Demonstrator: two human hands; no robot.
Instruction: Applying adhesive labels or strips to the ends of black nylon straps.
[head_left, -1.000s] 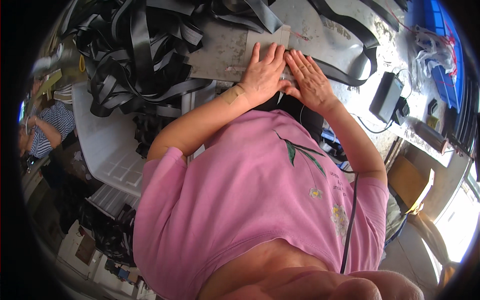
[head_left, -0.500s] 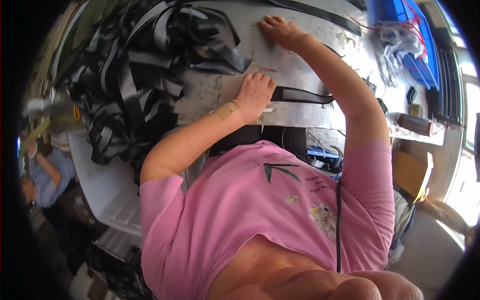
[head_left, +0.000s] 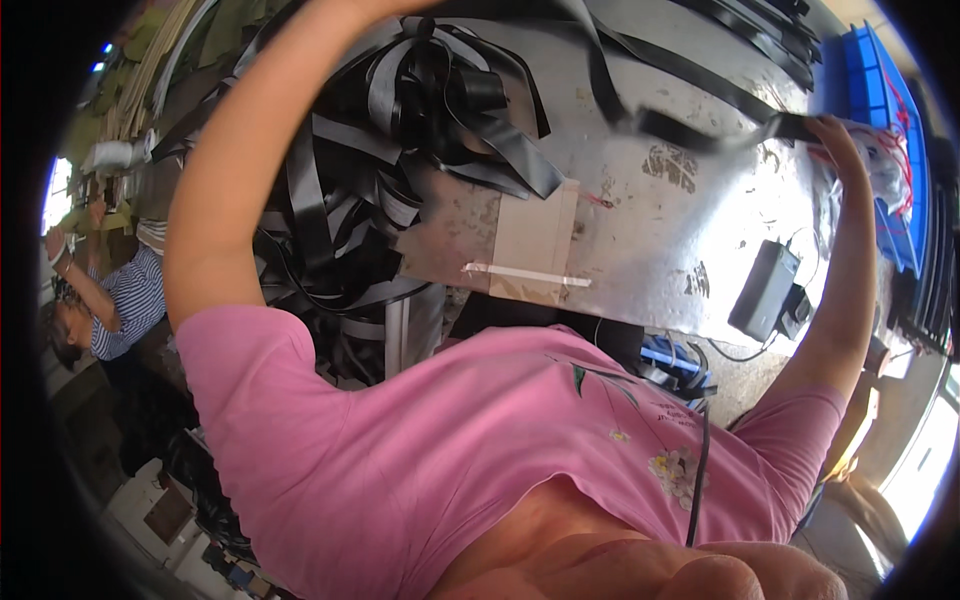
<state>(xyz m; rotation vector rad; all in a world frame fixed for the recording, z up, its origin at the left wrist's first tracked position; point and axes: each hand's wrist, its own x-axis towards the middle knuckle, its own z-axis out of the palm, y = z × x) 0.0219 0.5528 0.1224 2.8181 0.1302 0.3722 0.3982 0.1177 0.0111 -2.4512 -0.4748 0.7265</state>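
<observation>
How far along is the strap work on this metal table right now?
Done: can't tell; no finished stack shows. In hand: the right hand grips a long black strap stretched across the metal table; the left hand is out of view. Left: a big tangled strap pile.

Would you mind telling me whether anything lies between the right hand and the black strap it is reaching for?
Nothing visible does. The right hand is already at the end of the black strap, which stretches blurred above the metal table. The left hand is out of view past the top edge, so its grip cannot be judged.
</observation>
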